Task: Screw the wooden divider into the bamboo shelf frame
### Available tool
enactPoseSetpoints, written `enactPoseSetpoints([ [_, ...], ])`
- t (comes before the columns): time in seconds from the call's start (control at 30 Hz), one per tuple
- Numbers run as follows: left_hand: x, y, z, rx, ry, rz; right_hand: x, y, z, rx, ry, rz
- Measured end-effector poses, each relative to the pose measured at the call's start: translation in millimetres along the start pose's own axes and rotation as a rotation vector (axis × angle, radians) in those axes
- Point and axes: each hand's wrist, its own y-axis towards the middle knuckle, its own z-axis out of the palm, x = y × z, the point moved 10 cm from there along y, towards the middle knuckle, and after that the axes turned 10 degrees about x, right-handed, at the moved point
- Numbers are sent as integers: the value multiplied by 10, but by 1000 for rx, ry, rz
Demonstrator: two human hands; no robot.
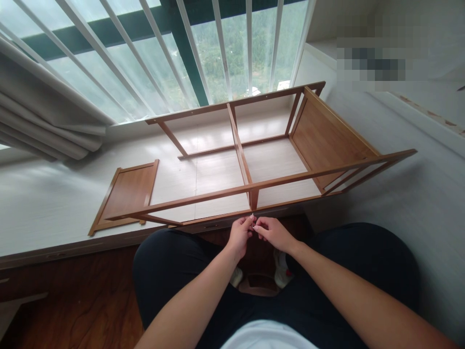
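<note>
My left hand and my right hand are close together in front of the ledge, fingers pinched. A small, thin, light-coloured piece shows at the fingertips, too small to name. Just beyond my hands lies a brown wooden frame on its side, its crossbar running from the far side to the near side. A wooden panel joins its sides near the right end. To the left, a separate wooden panel lies flat.
The frame rests on a pale window ledge with drawer fronts below. White bars cross the window behind it, and a grey curtain hangs at the left. My knees are against the ledge, above a dark wood floor.
</note>
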Motion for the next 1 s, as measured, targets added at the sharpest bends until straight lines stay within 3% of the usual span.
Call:
enactPoseSetpoints([
  [0.27,-13,-7,4,-10,-8,11,165,-37,-78,-63,-138,-52],
  [0.67,25,19,46,30,-100,10,339,-154,-128,-204,-632,-63],
  [1.0,30,25,34,22,-109,13,250,-133,-121,-186,-539,-9],
])
